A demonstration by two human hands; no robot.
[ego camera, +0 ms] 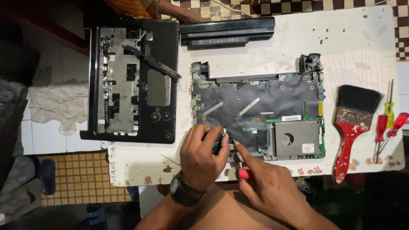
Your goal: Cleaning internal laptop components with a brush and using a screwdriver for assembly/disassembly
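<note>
Dark motherboard [260,113], green edges, foil-covered

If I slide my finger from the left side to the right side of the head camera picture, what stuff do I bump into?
Crumpled cloth → black laptop shell → left hand → right hand at the circuit board → red-handled paintbrush → red and yellow screwdrivers.

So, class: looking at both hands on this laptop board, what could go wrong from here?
1. The left hand pinches a tiny part at the motherboard edge; it might drop or get lost.
2. The red-handled tool in the right hand could slip and scratch the board.
3. The board's near edge overhangs the table; pressing could tip it.
</note>
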